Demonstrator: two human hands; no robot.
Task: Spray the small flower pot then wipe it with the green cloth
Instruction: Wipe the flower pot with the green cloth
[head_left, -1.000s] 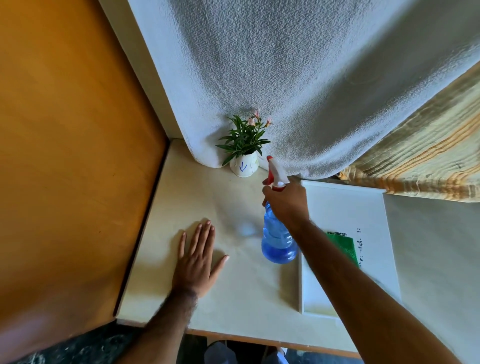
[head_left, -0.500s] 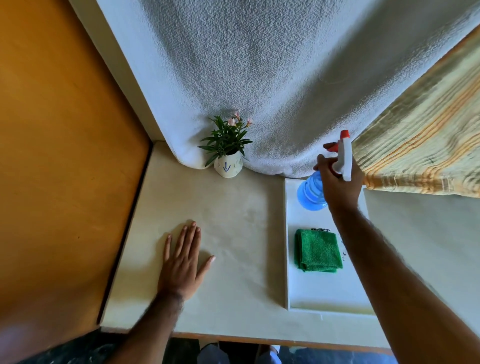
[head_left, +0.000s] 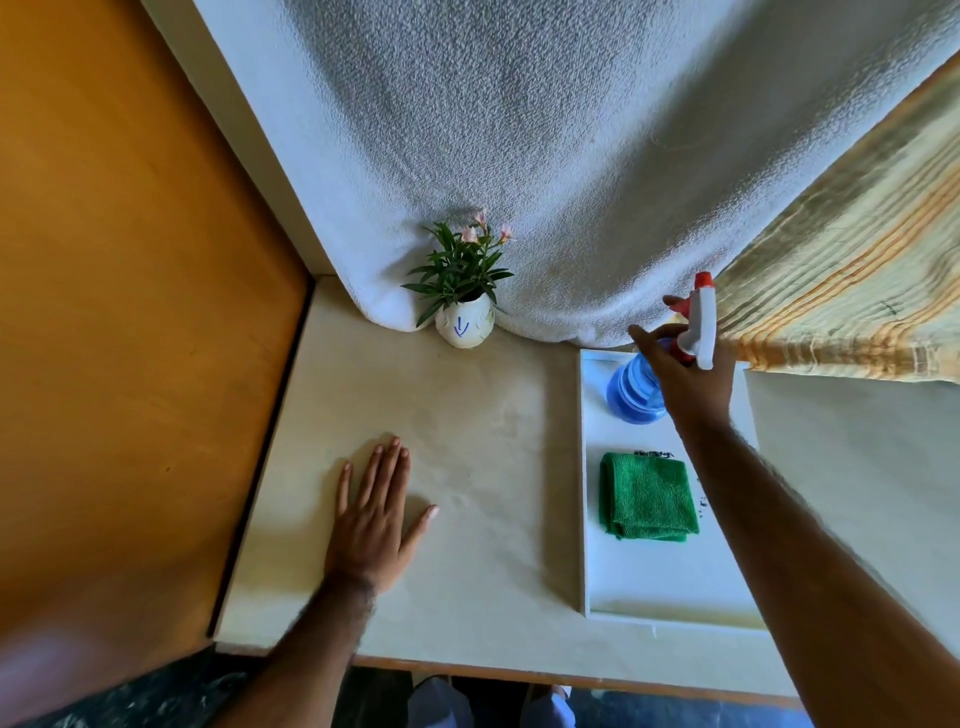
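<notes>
Roughly halfway, I'd guess. White tray (head_left: 670, 605) bears folded green cloth (head_left: 648, 496), untouched; wipe remains. Left hand (head_left: 375, 525) flat, splayed on table. Right hand (head_left: 688, 376) clamped round blue spray bottle (head_left: 631, 389) at tray's far end. Small flower pot (head_left: 464, 326) well apart, by the hanging towel; wetness indiscernible.

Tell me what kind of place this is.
Probably a home setting arranged for a cleaning demo: a cream table against draped white fabric, a small flower pot, and a white tray holding a folded green cloth.
</notes>
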